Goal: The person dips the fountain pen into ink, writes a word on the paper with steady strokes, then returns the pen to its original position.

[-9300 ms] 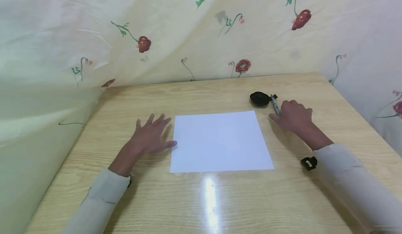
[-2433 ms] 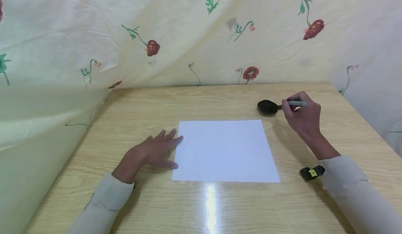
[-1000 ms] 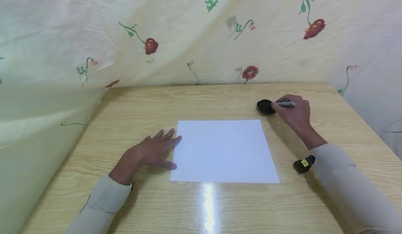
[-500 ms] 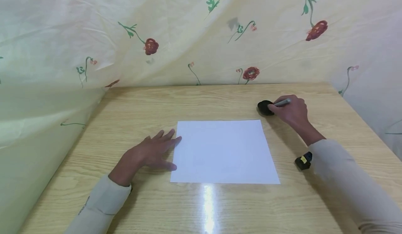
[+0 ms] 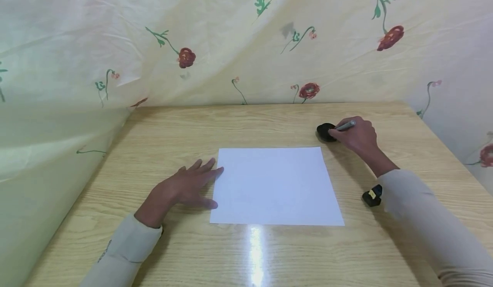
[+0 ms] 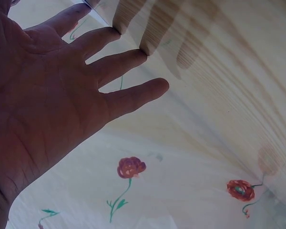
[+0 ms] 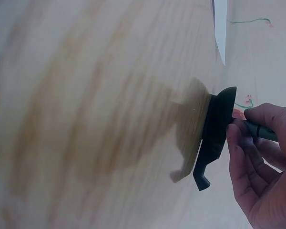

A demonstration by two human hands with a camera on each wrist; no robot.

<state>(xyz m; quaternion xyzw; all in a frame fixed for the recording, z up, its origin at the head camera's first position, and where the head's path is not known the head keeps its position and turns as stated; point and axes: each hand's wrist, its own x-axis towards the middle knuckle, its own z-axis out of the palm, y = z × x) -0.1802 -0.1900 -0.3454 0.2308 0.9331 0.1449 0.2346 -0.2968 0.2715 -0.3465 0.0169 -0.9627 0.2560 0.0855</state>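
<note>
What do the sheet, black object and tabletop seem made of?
Sheet: likely matte paper, thin and crisp-edged. Black object: perhaps smooth plastic or coated metal, evenly dark, moulded-looking. Tabletop: glossy wood or laminate, showing grain and a bright reflection.

The right hand (image 5: 359, 136) has moved closer over the black object (image 5: 325, 132); the pen (image 5: 345, 126) has tilted.

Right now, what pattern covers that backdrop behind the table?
The backdrop is floral: red and pink flowers with green leaves on cream; clearest in the head view.
</note>
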